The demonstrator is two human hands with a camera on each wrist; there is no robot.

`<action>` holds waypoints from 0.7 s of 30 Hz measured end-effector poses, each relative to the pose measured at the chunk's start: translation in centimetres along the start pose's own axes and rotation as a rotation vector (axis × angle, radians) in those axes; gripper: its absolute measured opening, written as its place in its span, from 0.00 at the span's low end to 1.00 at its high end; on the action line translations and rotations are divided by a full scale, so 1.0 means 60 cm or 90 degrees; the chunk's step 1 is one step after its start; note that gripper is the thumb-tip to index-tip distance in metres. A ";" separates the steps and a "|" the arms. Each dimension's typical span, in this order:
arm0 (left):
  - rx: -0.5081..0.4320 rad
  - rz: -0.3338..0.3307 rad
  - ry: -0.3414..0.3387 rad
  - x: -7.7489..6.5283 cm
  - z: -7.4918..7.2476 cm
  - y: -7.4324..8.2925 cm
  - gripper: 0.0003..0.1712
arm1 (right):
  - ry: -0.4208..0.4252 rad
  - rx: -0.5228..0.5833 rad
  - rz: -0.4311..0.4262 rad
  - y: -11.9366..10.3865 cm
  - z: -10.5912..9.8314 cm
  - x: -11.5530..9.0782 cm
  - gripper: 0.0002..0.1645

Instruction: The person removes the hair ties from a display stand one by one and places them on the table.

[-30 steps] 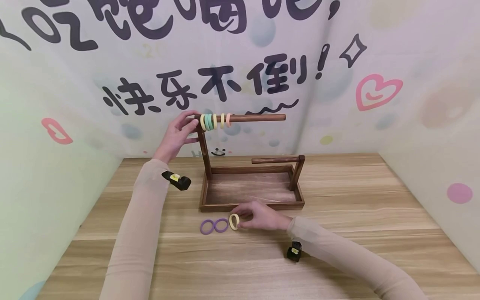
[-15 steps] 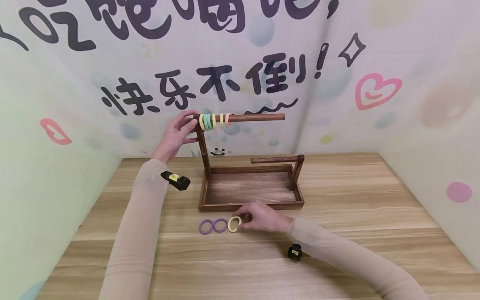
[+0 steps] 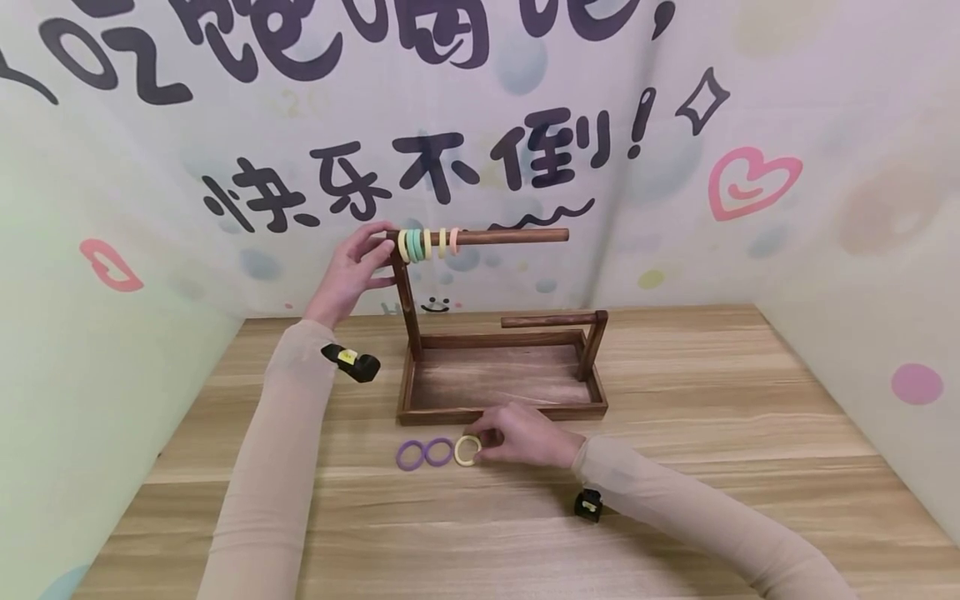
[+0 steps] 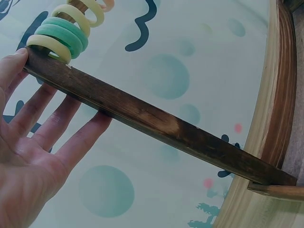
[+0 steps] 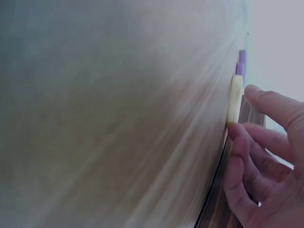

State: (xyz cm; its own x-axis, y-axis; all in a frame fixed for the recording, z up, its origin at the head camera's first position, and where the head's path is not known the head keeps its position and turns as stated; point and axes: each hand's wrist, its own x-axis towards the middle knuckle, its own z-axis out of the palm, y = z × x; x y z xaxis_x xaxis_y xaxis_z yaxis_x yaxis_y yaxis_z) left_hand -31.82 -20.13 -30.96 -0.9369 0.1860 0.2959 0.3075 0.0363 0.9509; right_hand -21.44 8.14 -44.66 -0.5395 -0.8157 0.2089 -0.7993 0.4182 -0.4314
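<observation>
A dark wooden stand [image 3: 408, 414] has a tray base and two upright posts with bars. Several hair ties in cream, mint and peach [image 3: 456, 242] hang on the taller bar [image 3: 517, 237]. My left hand [image 3: 348, 271] rests against the top of the tall post [image 4: 142, 116], its fingers straight and spread, thumb at the post's end. In front of the tray, my right hand [image 3: 525, 435] is at a cream hair tie [image 3: 457, 452] lying flat on the table. In the right wrist view its fingertips touch that tie [image 5: 234, 97]; the thumb stands slightly apart.
Two purple hair ties [image 3: 410, 456] lie side by side on the wooden table [image 3: 450, 542], left of the cream one. The shorter bar [image 3: 547, 321] points left from the right post and has nothing on it. A printed cloth [image 3: 637, 250] hangs behind.
The cream hair tie was tilted up and pinched in my right hand; it then looked squeezed and now lies flat and round. My left hand stays at the post.
</observation>
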 end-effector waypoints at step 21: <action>0.022 -0.003 0.002 0.000 0.001 0.001 0.17 | 0.014 0.234 0.027 0.007 -0.018 0.000 0.23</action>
State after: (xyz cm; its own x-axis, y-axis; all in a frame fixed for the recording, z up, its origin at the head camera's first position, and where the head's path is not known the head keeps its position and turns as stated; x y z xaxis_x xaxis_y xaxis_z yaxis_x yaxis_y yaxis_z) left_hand -31.78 -20.07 -30.90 -0.9389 0.1829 0.2916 0.3084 0.0704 0.9487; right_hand -22.07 8.75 -43.89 -0.5795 -0.7899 0.2007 -0.6296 0.2775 -0.7257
